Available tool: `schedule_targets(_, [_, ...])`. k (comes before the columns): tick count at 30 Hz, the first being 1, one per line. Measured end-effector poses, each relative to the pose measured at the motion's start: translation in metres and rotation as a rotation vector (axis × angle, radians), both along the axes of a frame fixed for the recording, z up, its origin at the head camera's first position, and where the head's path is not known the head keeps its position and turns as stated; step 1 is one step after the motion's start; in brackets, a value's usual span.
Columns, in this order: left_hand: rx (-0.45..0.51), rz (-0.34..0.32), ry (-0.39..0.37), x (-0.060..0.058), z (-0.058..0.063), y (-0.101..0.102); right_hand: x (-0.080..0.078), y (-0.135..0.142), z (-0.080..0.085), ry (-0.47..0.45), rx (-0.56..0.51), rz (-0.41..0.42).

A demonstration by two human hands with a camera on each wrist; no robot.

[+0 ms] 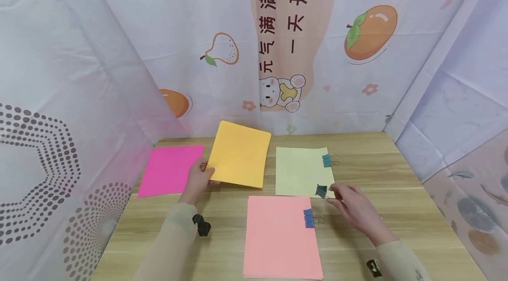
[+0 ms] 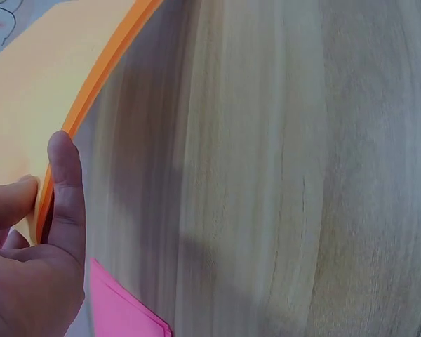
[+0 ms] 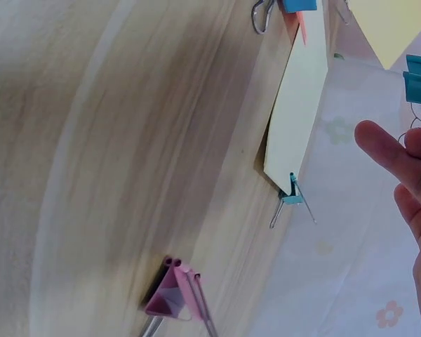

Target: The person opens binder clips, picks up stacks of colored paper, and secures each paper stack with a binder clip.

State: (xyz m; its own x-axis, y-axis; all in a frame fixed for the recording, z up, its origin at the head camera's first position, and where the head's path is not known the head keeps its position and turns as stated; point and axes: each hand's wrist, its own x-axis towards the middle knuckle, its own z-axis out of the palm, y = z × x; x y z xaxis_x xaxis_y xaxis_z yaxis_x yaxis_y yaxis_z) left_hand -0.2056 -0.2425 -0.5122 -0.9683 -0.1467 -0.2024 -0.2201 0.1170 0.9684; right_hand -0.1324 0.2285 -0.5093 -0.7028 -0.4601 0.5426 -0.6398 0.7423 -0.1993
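Note:
My left hand (image 1: 200,178) pinches the near left corner of a stack of orange-yellow paper (image 1: 240,155), thumb on top and fingers beneath. The stack is tilted up; its layered orange edge (image 2: 98,74) shows in the left wrist view. In my right hand (image 1: 355,208) a dark teal binder clip (image 1: 322,191) is pinched by its wire handles. In the head view this clip overlaps the near right corner of the light green paper (image 1: 299,170). Another teal binder clip (image 1: 326,160) grips that paper's right edge.
Nearest me lies a stack of pink paper (image 1: 279,239) with a blue binder clip (image 1: 308,218) on its right edge. Magenta paper (image 1: 170,170) lies at the left. A pink binder clip (image 3: 174,291) stands on the wooden table (image 1: 397,166). Printed cloth (image 1: 190,3) hangs behind.

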Motion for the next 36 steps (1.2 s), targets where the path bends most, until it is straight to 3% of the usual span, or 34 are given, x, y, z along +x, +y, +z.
schedule_targets(13, [0.085,-0.023,0.055,0.004,0.009,0.019,-0.005,-0.008,0.010,-0.018,0.004,-0.023])
schedule_targets(28, [0.202,-0.082,0.072,0.016,0.007,0.048,-0.015,-0.013,0.019,0.007,-0.020,0.008])
schedule_targets(36, [0.209,-0.090,0.092,0.021,0.002,0.060,-0.019,-0.015,0.024,0.001,-0.006,-0.012])
